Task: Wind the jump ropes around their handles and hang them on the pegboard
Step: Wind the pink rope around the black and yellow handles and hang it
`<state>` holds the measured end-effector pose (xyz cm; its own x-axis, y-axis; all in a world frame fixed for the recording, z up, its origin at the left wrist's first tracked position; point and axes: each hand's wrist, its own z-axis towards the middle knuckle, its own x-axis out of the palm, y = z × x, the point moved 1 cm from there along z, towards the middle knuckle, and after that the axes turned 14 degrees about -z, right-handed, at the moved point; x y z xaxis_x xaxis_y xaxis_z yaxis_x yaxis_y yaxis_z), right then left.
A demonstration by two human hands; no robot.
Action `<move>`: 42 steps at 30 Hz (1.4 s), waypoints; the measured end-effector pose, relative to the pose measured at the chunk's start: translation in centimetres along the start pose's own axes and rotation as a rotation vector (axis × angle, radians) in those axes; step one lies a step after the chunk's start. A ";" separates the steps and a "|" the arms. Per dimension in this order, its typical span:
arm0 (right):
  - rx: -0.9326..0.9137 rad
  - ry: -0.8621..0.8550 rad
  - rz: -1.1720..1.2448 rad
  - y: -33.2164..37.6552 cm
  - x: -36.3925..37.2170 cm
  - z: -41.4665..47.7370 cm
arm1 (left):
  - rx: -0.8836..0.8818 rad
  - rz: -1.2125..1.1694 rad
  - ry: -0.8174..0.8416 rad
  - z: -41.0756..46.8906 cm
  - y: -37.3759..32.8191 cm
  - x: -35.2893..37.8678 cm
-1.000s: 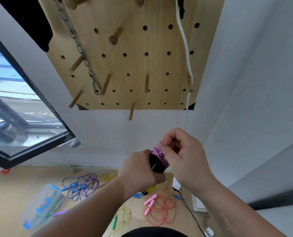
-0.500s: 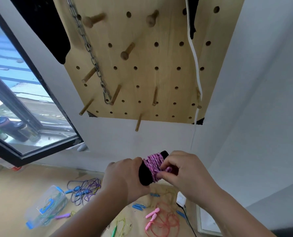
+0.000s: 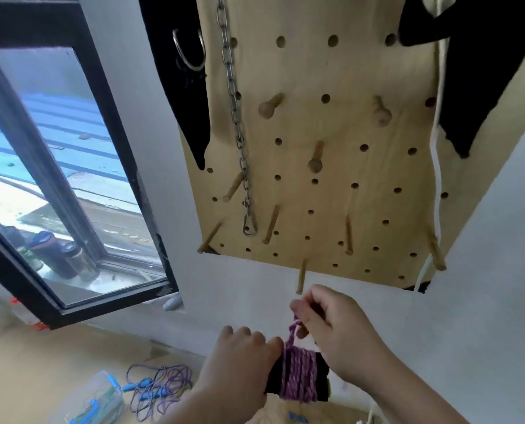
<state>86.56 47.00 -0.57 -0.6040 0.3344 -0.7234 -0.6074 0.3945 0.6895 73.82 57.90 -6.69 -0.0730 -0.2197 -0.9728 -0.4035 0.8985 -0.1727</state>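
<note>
A pink-and-white jump rope (image 3: 299, 377) is wound in a tight bundle around black handles (image 3: 275, 376). My left hand (image 3: 239, 368) grips the handles at their left end. Above the bundle, my right hand (image 3: 331, 325) pinches a short loop of the rope (image 3: 293, 333) and holds it taut and upright. The wooden pegboard (image 3: 325, 191) hangs on the wall above. Its lowest peg (image 3: 301, 275) juts out just above my right hand.
A metal chain with a carabiner (image 3: 249, 223) hangs on the board's left side, a white cord (image 3: 437, 166) on its right. Black fabric drapes both upper corners. On the floor lie a purple rope with blue handles (image 3: 157, 390) and a clear plastic box (image 3: 93, 399). A window stands at left.
The view has tilted up toward the pegboard. My right hand has drawn a loop of rope up out of the bundle, and the handles now lie level.
</note>
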 end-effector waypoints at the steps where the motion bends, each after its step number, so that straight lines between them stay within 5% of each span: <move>1: 0.028 -0.034 0.115 1.1 0.3 0.8 | 0.030 -0.027 -0.014 0.2 0.7 -0.4; 8: 0.049 -0.164 0.598 6.3 0.9 4.9 | 0.060 -0.253 -0.295 2.6 8.6 -6.1; 14: 0.033 -0.192 0.746 8.4 1.1 7.7 | 0.193 -0.412 -0.140 4.1 11.0 -9.6; 19: 0.079 -0.324 0.732 9.5 1.1 9.0 | 0.244 -0.512 -0.052 5.4 12.0 -10.5; 25: -0.001 -0.531 0.726 12.7 -1.4 10.7 | 0.378 -0.529 -0.146 6.7 12.0 -14.3; 31: -0.155 -0.646 0.720 15.3 -5.1 12.6 | 0.396 -1.143 -0.236 7.5 10.6 -19.0; 42: -0.183 -0.706 0.635 15.1 -8.5 15.3 | 0.259 -1.444 -0.288 10.9 8.3 -22.7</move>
<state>90.40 63.22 15.41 -0.4342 0.9004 -0.0268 -0.3817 -0.1569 0.9108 82.01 74.49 12.24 0.4281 -0.9014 0.0648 0.2018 0.0255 -0.9791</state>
